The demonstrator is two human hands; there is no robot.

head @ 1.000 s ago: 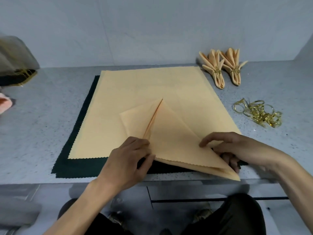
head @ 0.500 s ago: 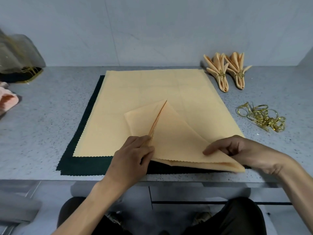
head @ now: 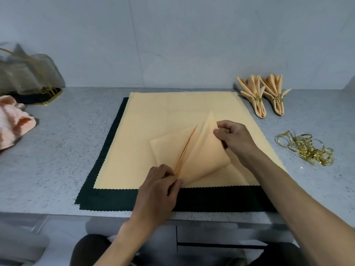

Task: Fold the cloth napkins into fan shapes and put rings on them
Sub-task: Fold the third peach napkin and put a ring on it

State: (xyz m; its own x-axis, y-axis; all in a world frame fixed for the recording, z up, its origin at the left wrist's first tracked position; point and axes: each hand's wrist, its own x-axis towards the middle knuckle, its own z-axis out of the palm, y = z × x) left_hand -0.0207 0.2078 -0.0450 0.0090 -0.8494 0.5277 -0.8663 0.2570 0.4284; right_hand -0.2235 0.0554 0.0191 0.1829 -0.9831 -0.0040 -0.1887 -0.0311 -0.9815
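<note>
Peach napkin, partly folded, lies on a stack of flat peach napkins over dark green cloths on the grey counter. Left hand pinches its near folded point. Right hand grips the right flap, fingers curled, lifted over toward centre. Two finished ringed fans at back right; loose gold rings heaped right. Sheer pouch, back left: contents unclear.

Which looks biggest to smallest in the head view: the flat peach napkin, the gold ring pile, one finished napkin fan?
1. Flat peach cloth napkin
2. Pile of gold metal rings and left finished peach napkin fan: look alike; the fan lies farther away, so unranked.
</note>
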